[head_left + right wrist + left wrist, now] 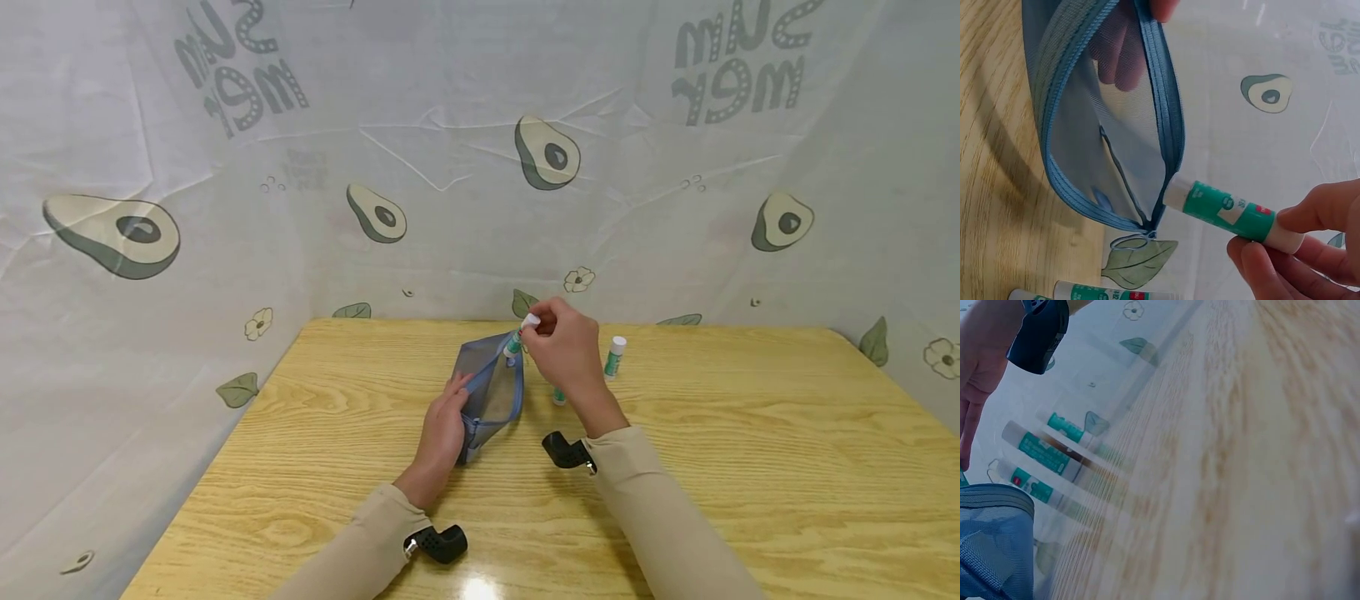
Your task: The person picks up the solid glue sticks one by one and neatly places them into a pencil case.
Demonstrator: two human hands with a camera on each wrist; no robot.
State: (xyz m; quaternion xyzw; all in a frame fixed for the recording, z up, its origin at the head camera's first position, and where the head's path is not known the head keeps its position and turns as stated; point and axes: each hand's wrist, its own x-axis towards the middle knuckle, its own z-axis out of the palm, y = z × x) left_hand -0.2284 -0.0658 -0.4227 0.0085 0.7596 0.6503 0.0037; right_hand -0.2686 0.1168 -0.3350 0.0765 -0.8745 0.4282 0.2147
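Note:
My left hand [444,421] grips a blue mesh zip pouch [486,429] by its side. Several of its fingers show through the mesh in the right wrist view, where the pouch's zipper rim [1172,119] gapes wide. Between the thumb and fingers of my right hand [564,350] is a green-and-white glue stick [1229,209], pinched at one white end. Its other end is right at the pouch's rim. Three more glue sticks stand upright on the table: one glue stick [615,358] right of my right hand, one [559,397] partly hidden by that wrist, and another [1069,428] seen in the left wrist view.
The wooden table [750,433] reaches back to a pale curtain [450,150] printed with avocados, which also hangs along the left. A black wrist mount [442,544] sits on the left sleeve, another wrist mount [564,450] on the right.

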